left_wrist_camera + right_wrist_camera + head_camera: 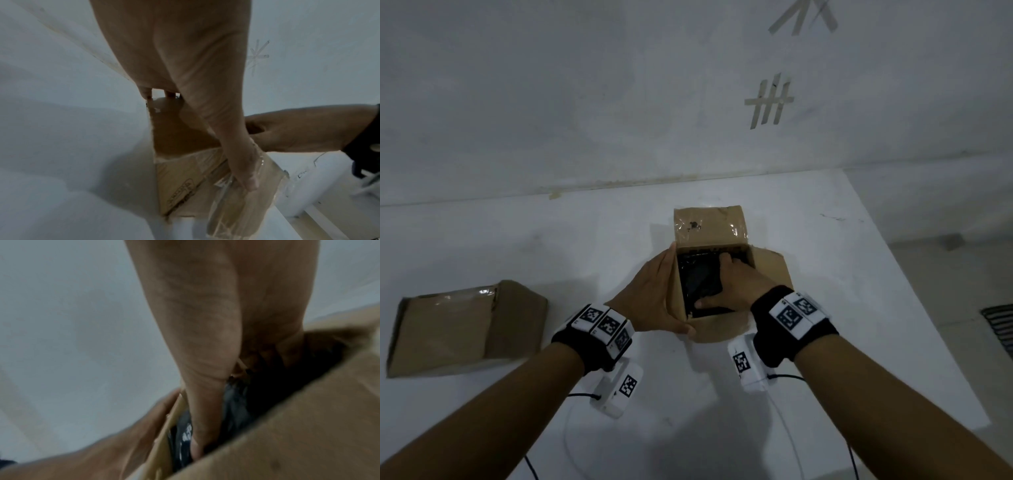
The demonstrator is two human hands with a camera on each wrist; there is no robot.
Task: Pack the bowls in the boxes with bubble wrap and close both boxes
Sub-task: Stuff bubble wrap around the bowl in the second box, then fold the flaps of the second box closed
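Observation:
An open cardboard box (726, 219) stands mid-table with its flaps spread. Inside lies a dark wrapped bundle (697, 279); no bowl shape shows through it. My left hand (652, 296) lies flat against the box's left wall, fingers straight, thumb (238, 155) along the near face (176, 180). My right hand (738, 284) reaches into the box. Its thumb (205, 410) is pushed down between the bundle (236, 402) and the box wall (298, 426), and its fingers curl over the far side. A second cardboard box (458, 329), flaps down and taped, sits far left.
The white table (859, 274) ends in an edge on the right, with a floor grate (1000, 329) beyond. A white wall with tape marks (770, 101) rises right behind the open box. Thin cables (787, 377) trail from both wrist cameras toward me.

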